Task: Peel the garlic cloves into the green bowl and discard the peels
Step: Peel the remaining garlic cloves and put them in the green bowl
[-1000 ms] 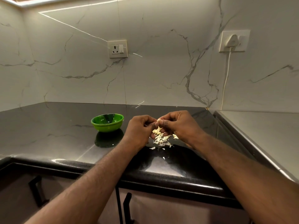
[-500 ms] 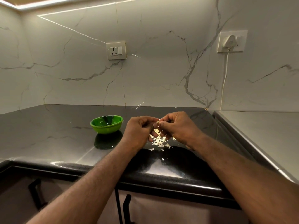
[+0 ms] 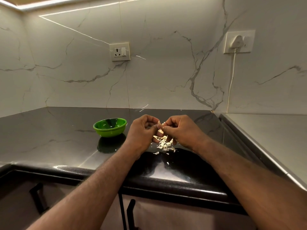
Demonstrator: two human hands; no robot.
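Garlic clove [image 3: 160,126] pinched between the curled fingers of left hand [image 3: 142,131] and right hand [image 3: 181,130], just right of the green bowl [image 3: 109,127], above loose peels [image 3: 164,144] on the tabletop [image 3: 49,130]. Peeling looks under way; peels await discarding, and the bowl's contents are unclear.

A small pale garlic clove [image 3: 160,125] sits right in the grip. The fingertips of the left hand [image 3: 142,133] and the right hand [image 3: 181,131] pinch it, and most of it is hidden. Just under the grip lies a little heap of thin, pale peels [image 3: 164,144]. A few bits lie apart, back toward the wrists. The round green bowl [image 3: 108,132] stands upright to the left of the grip, near it but not touching.
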